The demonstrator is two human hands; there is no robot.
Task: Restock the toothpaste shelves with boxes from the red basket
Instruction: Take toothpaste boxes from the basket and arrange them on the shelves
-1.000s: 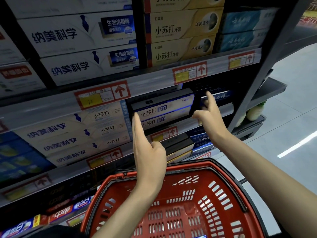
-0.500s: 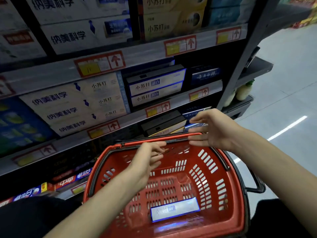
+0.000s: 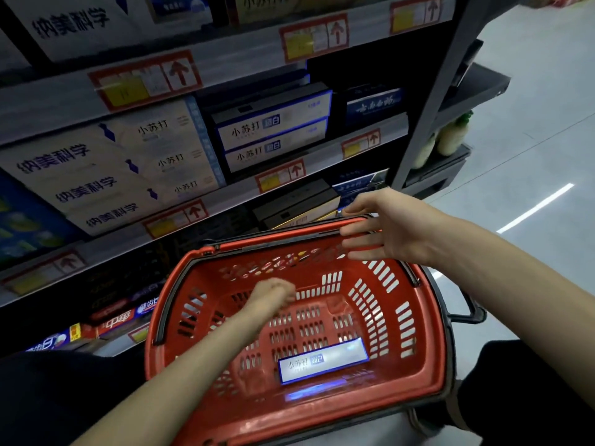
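Observation:
A red basket [image 3: 428, 358] sits in front of me below the shelves. One white toothpaste box with a blue edge [image 3: 323, 360] lies flat on its floor, near side. My left hand [image 3: 272, 296] hangs inside the basket with fingers loosely curled and nothing in it, well short of the box. My right hand [image 3: 391, 230] hovers over the basket's far right rim, fingers spread and empty. Two matching white-and-blue boxes [image 3: 273, 136] are stacked on the middle shelf.
Shelves [image 3: 370, 130] full of toothpaste boxes fill the left and top. A dark blue box [image 3: 373, 104] stands right of the stack. Black boxes [image 3: 296, 201] lie on the shelf just behind the basket. A black upright post [image 3: 431, 101] ends the rack; grey aisle floor [image 3: 531, 123] lies to the right.
Both hands have come down from the middle shelf to the basket. My left hand has dropped inside it and curled; my right hand hovers at the far rim.

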